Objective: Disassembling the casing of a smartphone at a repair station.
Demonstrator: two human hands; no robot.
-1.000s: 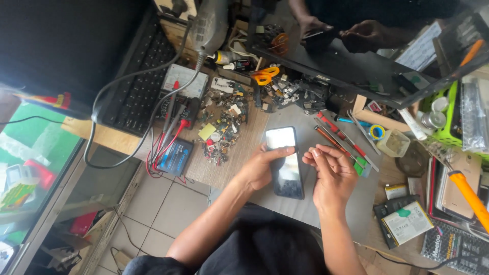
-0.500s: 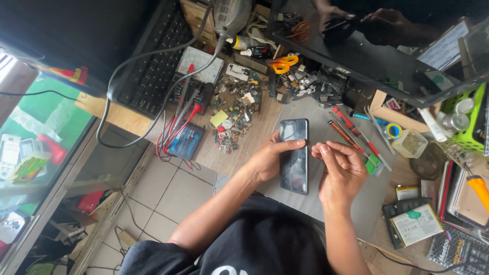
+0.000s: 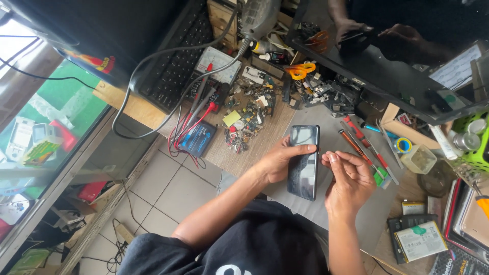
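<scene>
A: On the grey mat [image 3: 356, 214] lies a dark smartphone [image 3: 303, 162], left hand [image 3: 279, 162] gripping its edge, thumb across the glass

B: And the right hand [image 3: 349, 181]? Just right of the phone, fingertips pinched together; can't tell on what. Red screwdrivers [image 3: 359, 142] lie beyond it

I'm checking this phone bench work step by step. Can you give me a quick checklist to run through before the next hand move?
1. Left hand steadies the smartphone: ok.
2. Phone lies flat on the grey mat: ok.
3. Right hand pinches something at the phone's edge: cannot tell what.
4. Red screwdrivers lie beside the right hand: ok.
5. Loose parts pile lies off the mat: ok.
</scene>
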